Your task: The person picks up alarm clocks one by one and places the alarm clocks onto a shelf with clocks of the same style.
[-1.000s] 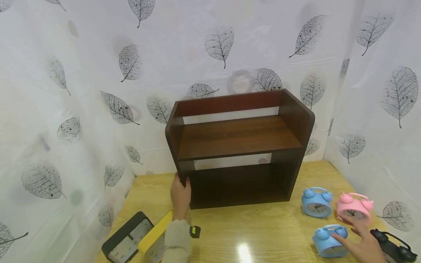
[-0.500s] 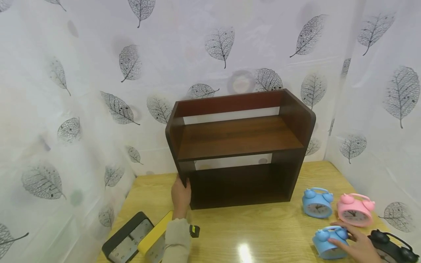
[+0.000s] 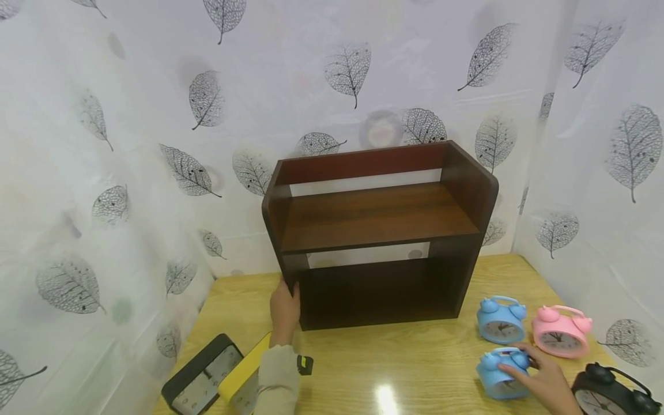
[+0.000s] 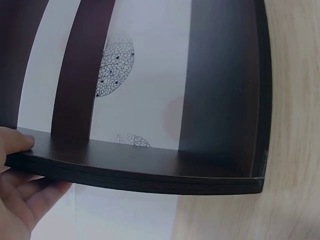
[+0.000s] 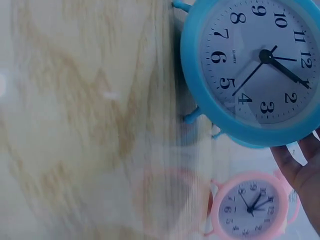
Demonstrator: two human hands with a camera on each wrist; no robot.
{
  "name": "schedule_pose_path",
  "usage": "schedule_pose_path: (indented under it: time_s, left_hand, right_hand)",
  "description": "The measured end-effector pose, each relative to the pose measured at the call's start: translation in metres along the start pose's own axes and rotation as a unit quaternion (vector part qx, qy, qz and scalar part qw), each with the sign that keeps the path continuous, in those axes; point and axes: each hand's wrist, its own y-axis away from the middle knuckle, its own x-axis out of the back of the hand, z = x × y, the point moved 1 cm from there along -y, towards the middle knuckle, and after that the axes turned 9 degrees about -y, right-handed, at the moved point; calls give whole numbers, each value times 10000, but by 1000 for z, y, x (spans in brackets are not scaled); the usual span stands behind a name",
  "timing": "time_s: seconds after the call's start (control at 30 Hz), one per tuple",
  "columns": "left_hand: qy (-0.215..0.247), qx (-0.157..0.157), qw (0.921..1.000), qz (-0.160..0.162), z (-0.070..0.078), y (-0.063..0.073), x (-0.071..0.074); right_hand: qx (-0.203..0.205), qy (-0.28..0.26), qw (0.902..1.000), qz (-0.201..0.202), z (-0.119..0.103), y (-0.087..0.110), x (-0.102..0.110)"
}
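A dark brown two-tier desk shelf (image 3: 378, 216) stands at the back of the table. My left hand (image 3: 284, 314) grips the edge of its left side panel; in the left wrist view the thumb lies inside the panel (image 4: 135, 176) and the fingers outside. At the right, my right hand (image 3: 544, 380) holds a light blue twin-bell alarm clock (image 3: 495, 383) between thumb and fingers. The right wrist view has the blue clock's white dial (image 5: 260, 75) close up, with the fingers at its far edge. Whether its feet touch the table I cannot tell.
Behind the held clock stand another blue alarm clock (image 3: 500, 329) and a pink one (image 3: 560, 340). A black twin-bell clock (image 3: 609, 392) is at the right front. A black rectangular clock (image 3: 194, 380) and a yellow one (image 3: 244, 372) lie by my left forearm.
My right hand has come down from near the pink clock, taken hold of the front blue alarm clock and shifted it left and slightly back. The left hand stays on the shelf.
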Motion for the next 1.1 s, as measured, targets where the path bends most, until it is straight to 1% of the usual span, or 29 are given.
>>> schedule_pose_path:
  time_s: [0.1,0.17,0.27,0.37,0.43,0.53,0.6,0.7,0.8,0.83,0.93,1.1]
  left_hand:
    - [-45,-21,9999,-89,-3,-1,-2]
    - [-39,-25,9999,-155,-4,0,-2]
    - [-8,-21,9998,-192,-4,1,-1]
    - [-10,-32,9999,-151,-3,3,0]
    - [-64,-41,9999,-101,-3,4,0]
    - [-119,-49,9999,-64,-3,4,0]
    - [-135,-61,9999,-46,-4,3,-1]
    - [-117,-109,9999,-7,-4,2,-2]
    - [-85,-115,9999,53,-5,2,-2]
    - [-76,-110,9999,65,-5,2,-2]
    - [19,-37,10000,31,-7,0,-2]
    - [340,114,9993,-95,-6,-3,0]
  right_hand:
    - [341,-395,9986,-23,1,-2,-5]
    - [614,-669,9957,-199,5,-2,-5]
    - [1060,-1174,9848,-722,14,-1,-2]
    - [1242,-1455,9739,-1222,25,0,0]
    - [1211,-1423,9725,-1392,30,1,0]
    - [1012,-1251,9762,-1453,32,1,0]
    - [788,-1183,9778,-1540,31,-1,0]
    - [452,-1177,9773,-1701,31,-4,0]
    - [323,-1175,9758,-1817,31,-6,-1]
    - [371,-1178,9758,-1805,32,-7,-1]
    - [346,-1187,9770,-1739,33,-7,-1]
    - [35,-993,9816,-1633,34,-7,-1]
